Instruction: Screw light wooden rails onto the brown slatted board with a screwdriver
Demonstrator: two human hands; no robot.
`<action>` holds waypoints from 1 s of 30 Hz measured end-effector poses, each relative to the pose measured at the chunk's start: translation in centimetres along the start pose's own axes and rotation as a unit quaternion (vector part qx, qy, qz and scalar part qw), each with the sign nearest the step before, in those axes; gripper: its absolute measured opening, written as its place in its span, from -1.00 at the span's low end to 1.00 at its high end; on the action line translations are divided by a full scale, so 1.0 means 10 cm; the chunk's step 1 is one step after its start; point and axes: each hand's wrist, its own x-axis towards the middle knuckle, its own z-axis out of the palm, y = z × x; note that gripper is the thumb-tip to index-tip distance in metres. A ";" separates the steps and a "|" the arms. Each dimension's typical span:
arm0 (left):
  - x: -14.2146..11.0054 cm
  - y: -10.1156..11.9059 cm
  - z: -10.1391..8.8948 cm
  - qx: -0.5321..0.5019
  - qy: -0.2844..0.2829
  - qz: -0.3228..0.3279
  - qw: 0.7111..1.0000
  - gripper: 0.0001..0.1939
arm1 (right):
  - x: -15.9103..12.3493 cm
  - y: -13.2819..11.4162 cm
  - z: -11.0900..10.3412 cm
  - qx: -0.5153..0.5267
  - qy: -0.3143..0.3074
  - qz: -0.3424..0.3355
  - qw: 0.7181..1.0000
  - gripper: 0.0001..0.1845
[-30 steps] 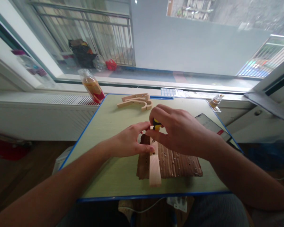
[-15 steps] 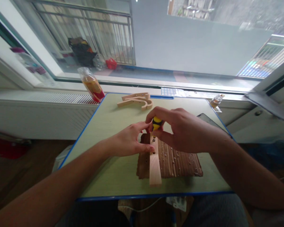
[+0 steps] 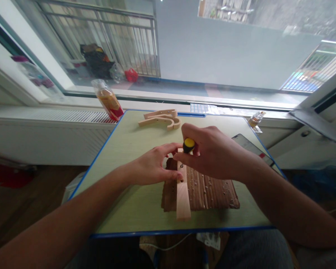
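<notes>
My left hand (image 3: 154, 166) grips the far part of a pale wooden hook (image 3: 183, 200), thumb on its near side and fingers beyond. The wood lies lengthwise across a brown corrugated cardboard sheet (image 3: 210, 192) pierced with small holes. Two dark holes or screw heads show in the wood near my thumb. Over its far end, my right hand (image 3: 215, 153) is wrapped round the yellow-and-black handle of a screwdriver (image 3: 188, 145). The tool's tip is hidden behind my fingers. Two similar wooden hooks (image 3: 159, 121) rest together at the table's far side.
A phone or tablet (image 3: 249, 149) lies on the right of the blue-edged table (image 3: 123, 213), partly behind my right arm. One drink bottle (image 3: 108, 100) stands beyond the far left corner, a smaller bottle (image 3: 257, 118) beyond the far right. A window sill runs behind.
My right hand has turned and shifted about the screwdriver, whose handle swung upright and then tilted slightly right. My left hand and the wood under it have stayed in place.
</notes>
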 end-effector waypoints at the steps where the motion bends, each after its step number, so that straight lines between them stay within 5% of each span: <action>1: 0.00 0.00 0.00 0.004 0.003 0.000 1.000 -0.47 | 0.01 0.00 0.01 -0.002 0.004 0.010 1.000 -0.74; 8: 0.01 -0.02 0.00 0.014 0.006 0.002 1.000 -0.46 | 0.03 0.06 0.02 -0.012 0.013 0.016 1.000 -0.67; 14: 0.00 -0.02 0.03 0.016 0.017 -0.007 1.000 -0.25 | 0.02 0.10 -0.04 -0.040 -0.017 0.008 0.999 -0.72; 19: 0.01 -0.03 0.02 0.014 0.020 -0.003 1.000 -0.28 | -0.02 0.08 -0.09 -0.022 -0.053 -0.033 0.998 -0.70; 26: 0.01 -0.02 0.02 0.005 0.006 -0.003 1.000 -0.34 | -0.03 0.08 -0.07 0.029 -0.052 -0.058 0.997 -0.33; 30: 0.00 -0.04 0.02 0.009 0.012 -0.006 1.000 -0.44 | -0.02 0.07 -0.07 0.007 -0.043 -0.061 0.997 -0.68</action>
